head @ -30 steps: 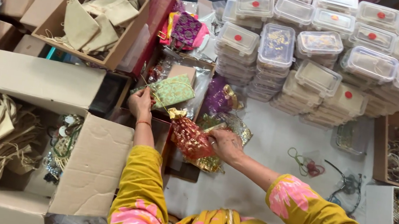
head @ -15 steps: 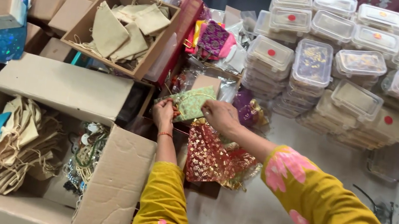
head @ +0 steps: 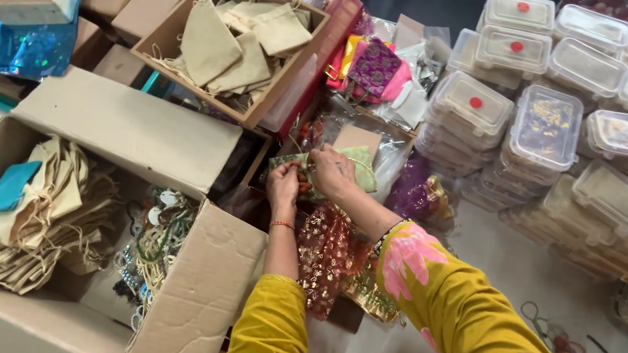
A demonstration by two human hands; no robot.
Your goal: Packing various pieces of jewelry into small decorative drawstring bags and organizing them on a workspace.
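Here both hands, left [head: 283, 184] and right [head: 331, 173], pinch a soft, light green pouch [head: 353, 166]; best gripped at its drawstring mouth

— What is the person wearing?
— Mustard-yellow long sleeves with big pink flower prints, a thin orange-red bangle on the left wrist [head: 283, 224], and a dark bangle on the right wrist [head: 384, 231]

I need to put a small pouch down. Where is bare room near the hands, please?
Bare floor lies right of the right hand, between the yellow sleeve and the stacked plastic containers. Around the left hand it is crowded: pouches, wrappers and the open cardboard box leave no gap.
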